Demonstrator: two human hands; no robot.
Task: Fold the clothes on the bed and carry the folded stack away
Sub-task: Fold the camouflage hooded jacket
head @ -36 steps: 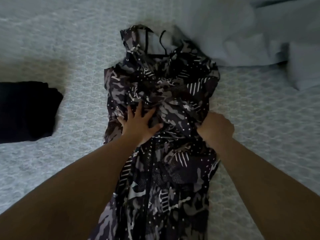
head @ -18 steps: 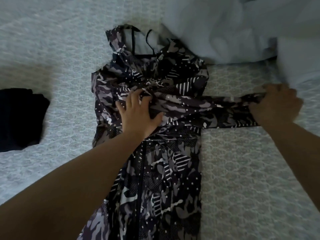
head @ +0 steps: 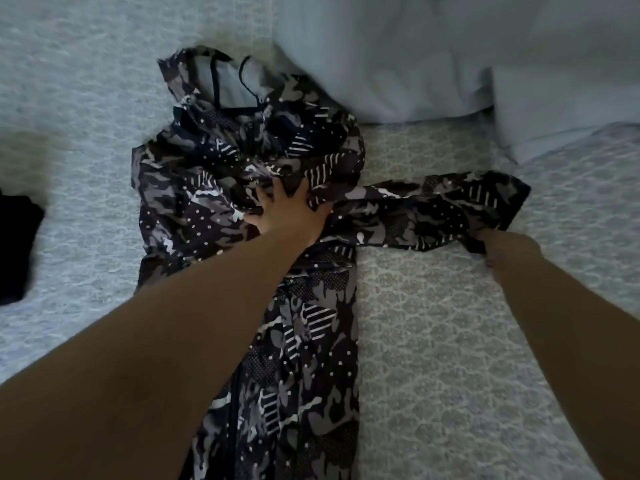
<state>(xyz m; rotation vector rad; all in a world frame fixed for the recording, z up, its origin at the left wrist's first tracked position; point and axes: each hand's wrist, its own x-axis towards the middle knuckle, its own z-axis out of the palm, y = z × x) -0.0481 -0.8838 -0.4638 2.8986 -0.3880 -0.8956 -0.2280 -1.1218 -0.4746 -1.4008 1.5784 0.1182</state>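
Observation:
A dark camouflage-print jacket (head: 214,202) with white dots and stripes lies lengthwise on the bed, hood at the far end. Its right sleeve (head: 433,209) is stretched out sideways to the right. My left hand (head: 287,209) presses on the jacket's chest near the shoulder, its fingertips sunk into the folds of the fabric. My right hand (head: 502,247) pinches the lower edge of the sleeve's cuff end.
A folded black garment (head: 17,244) lies at the left edge. A pale blue blanket (head: 450,53) is bunched at the back right, just beyond the sleeve. The patterned grey bedspread (head: 450,341) fills the rest.
The sleeve, bunched on the jacket a second ago, has been pulled out to the right. My right hand has since slid down to the cuff's lower edge. My left hand's fingers dug into the fabric.

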